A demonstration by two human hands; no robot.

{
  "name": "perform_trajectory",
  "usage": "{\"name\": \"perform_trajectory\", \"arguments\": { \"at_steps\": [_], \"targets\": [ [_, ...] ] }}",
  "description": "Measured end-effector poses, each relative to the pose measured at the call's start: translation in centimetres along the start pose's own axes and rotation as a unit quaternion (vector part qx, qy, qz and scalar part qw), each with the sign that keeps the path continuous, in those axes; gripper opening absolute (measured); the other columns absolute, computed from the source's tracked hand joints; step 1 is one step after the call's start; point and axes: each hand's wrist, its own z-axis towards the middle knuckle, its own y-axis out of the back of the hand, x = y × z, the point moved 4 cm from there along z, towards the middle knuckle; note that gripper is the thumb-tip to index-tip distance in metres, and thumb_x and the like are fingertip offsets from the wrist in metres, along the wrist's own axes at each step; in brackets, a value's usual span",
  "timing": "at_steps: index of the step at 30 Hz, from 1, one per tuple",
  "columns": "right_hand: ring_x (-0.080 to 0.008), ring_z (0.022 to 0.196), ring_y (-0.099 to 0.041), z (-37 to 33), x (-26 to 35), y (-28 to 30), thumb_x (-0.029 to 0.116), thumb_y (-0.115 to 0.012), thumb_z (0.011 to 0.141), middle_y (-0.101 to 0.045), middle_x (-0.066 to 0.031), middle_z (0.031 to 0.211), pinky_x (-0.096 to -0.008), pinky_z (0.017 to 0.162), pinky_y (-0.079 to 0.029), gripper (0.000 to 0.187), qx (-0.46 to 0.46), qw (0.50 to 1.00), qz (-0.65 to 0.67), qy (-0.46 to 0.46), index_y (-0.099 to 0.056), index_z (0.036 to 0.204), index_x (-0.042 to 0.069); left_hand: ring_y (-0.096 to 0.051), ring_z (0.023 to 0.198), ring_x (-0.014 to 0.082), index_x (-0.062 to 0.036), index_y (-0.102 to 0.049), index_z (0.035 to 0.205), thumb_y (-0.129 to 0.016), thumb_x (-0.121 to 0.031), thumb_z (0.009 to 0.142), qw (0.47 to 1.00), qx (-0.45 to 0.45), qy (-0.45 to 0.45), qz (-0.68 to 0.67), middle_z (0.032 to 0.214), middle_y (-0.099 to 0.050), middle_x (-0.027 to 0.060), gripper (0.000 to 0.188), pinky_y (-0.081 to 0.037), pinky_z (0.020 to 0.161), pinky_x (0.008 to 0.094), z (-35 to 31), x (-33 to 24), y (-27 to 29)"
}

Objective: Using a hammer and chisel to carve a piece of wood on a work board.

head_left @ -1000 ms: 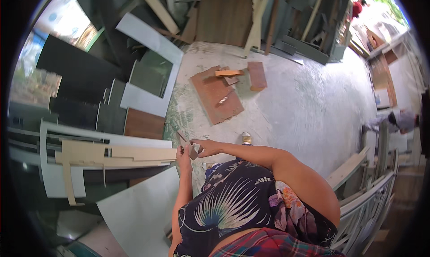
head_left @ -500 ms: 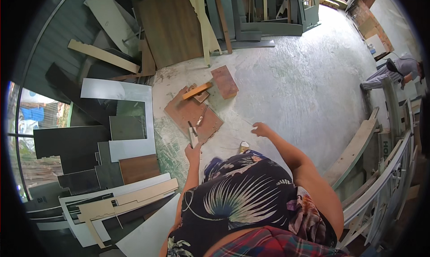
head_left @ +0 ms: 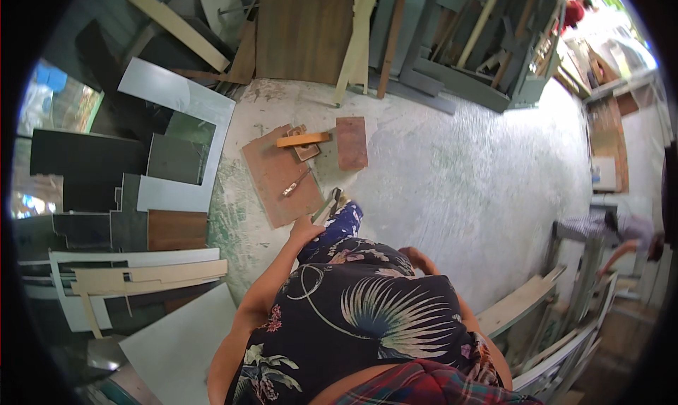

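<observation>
My left hand (head_left: 307, 230) is closed around a narrow, pale tool with a dark end (head_left: 334, 195), held in front of my blue patterned trouser leg; its exact kind I cannot make out. My right hand (head_left: 418, 259) hangs close to my side, partly covered by my dark floral shirt, its fingers hidden. Just beyond the left hand, a reddish-brown board (head_left: 272, 182) lies on the floor. A slim metallic tool (head_left: 295, 183) rests on it. At its far corner an orange-yellow bar (head_left: 304, 139) lies across a small brown wooden piece (head_left: 308, 151). A reddish block (head_left: 352, 144) sits beside these.
Cut panels (head_left: 176, 166) and beige strips (head_left: 162, 272) are stacked along the left. Boards and grey frames (head_left: 452, 80) lean at the far side. Long rails (head_left: 519, 302) stand at the right, where another person (head_left: 621, 230) bends over.
The view has turned to the right. My right hand has drawn back from out in front to my side. The tool in my left hand now points away to the right, past my leg.
</observation>
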Motion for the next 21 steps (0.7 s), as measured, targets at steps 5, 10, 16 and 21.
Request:
{"name": "perform_trajectory", "arguments": {
  "at_steps": [5, 10, 16, 21],
  "targets": [
    [-0.0183, 0.087, -0.069, -0.3, 5.5, 13.2, 0.02, -0.065, 0.085, -0.072, -0.0089, 0.096, -0.042, 0.073, -0.055, 0.027, -0.022, 0.992, 0.06, -0.11, -0.069, 0.107, 0.005, -0.07, 0.091, 0.0335, 0.0005, -0.07, 0.104, -0.081, -0.049, 0.058, 0.993, 0.102, 0.05, -0.028, 0.096, -0.071, 0.0211, 0.069, -0.054, 0.08, 0.0407, 3.9, -6.2, 2.2],
    [-0.0203, 0.075, -0.067, 2.6, 10.5, 23.2, 0.019, -0.066, 0.082, -0.07, -0.0141, 0.078, -0.0382, 0.069, -0.051, 0.017, -0.05, 0.998, 0.038, 0.026, -0.07, 0.085, 0.003, -0.07, 0.093, 0.0328, -0.0002, -0.071, 0.102, -0.082, -0.051, 0.057, 0.986, 0.12, 0.079, 0.08, 0.098, -0.071, 0.0207, 0.069, -0.054, 0.08, 0.0411, 7.4, -7.7, 0.9],
    [-0.0125, 0.07, -0.061, 6.8, 14.6, 37.0, 0.02, -0.065, 0.083, -0.068, -0.0072, 0.073, -0.0356, 0.064, -0.05, 0.02, -0.042, 0.995, -0.088, -0.021, -0.065, 0.08, 0.001, -0.07, 0.088, 0.0351, 0.004, -0.07, 0.099, -0.08, -0.04, 0.059, 0.981, 0.116, 0.154, 0.002, 0.095, -0.07, 0.0245, 0.06, -0.054, 0.078, 0.0418, 10.2, -9.0, -1.7],
    [-0.0074, 0.07, -0.056, 10.2, 13.1, 46.4, 0.026, -0.061, 0.089, -0.063, -0.0004, 0.072, -0.0281, 0.062, -0.047, 0.027, 0.226, 0.966, -0.073, -0.104, -0.065, 0.08, 0.001, -0.071, 0.081, 0.0309, 0.0007, -0.071, 0.099, -0.076, -0.034, 0.068, 0.962, 0.081, 0.223, -0.131, 0.094, -0.072, 0.0189, 0.046, -0.054, 0.072, 0.0399, 12.1, -11.6, -3.8]
  ]
}}
